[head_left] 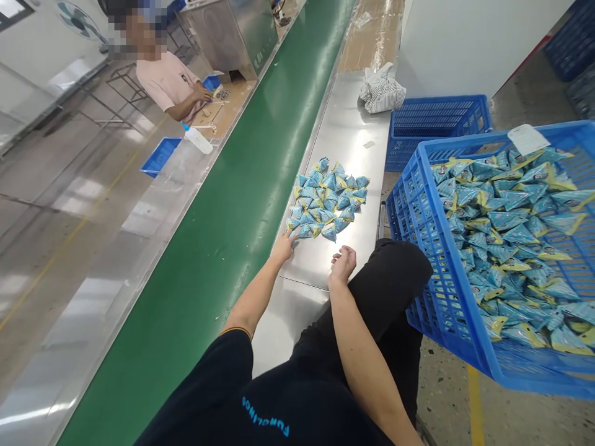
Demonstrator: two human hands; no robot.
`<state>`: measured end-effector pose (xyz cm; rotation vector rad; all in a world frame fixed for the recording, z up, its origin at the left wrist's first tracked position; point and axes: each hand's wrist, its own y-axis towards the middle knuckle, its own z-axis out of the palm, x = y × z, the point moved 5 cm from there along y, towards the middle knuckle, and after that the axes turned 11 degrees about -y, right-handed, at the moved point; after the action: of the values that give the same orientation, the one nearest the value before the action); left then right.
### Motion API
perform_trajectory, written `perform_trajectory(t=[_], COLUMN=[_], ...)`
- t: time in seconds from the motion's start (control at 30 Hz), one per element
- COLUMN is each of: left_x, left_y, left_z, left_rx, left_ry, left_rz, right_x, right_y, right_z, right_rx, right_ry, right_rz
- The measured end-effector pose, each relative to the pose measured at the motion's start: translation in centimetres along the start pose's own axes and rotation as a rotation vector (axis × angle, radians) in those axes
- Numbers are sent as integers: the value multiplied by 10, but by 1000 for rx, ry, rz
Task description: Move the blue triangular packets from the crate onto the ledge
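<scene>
A cluster of small blue-and-yellow triangular packets (329, 197) lies on the steel table (311, 263) in front of me. My left hand (282, 248) is at the near left corner of the cluster, its fingers stretched out and touching the closest packets without gripping one. On the near side of the packets, a little apart from them, my right hand (343, 265) hovers or rests by my knee with its fingers curled in. Nothing shows in that hand.
A green conveyor belt (232, 192) runs along the table's left. To my right stands a blue crate (441, 248) full of similar packets, with another blue crate (404, 152) behind. Striped cloth (382, 90) lies farther up the table. Across the belt sits a person (160, 80).
</scene>
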<state>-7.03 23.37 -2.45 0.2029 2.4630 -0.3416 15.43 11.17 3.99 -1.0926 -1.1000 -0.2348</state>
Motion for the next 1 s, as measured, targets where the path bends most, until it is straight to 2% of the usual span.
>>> perform_trajectory(t=[0.07, 0.17, 0.27, 0.33, 0.47, 0.63, 0.77, 0.9, 1.0], left_x=[2, 11, 27, 36, 39, 27, 21, 11, -10], left_y=[2, -2, -7, -6, 7, 21, 22, -2, -45], left_z=[1, -2, -4, -3, 2, 8, 5, -3, 8], left_rx=[-11, -136, -330, -403, -409, -390, -429, -517, -544], left_ry=[-21, -100, -283, -383, -449, -517, -551, -540, -527], left_rz=[16, 6, -125, -235, -294, -282, -303, -343, -350], right_x=[-1, -3, -4, -3, -2, -2, 0, 6, 20], right_y=[0, -2, -3, -4, -6, -6, -4, -16, -37], right_z=[1, 3, 3, 3, 4, 3, 6, 15, 0], right_rx=[15, 34, 49, 53, 58, 62, 93, 173, 286], right_ry=[-9, -22, -35, -43, -59, -77, -93, -88, -60], right_rz=[7, 16, 22, 26, 32, 36, 47, 58, 44])
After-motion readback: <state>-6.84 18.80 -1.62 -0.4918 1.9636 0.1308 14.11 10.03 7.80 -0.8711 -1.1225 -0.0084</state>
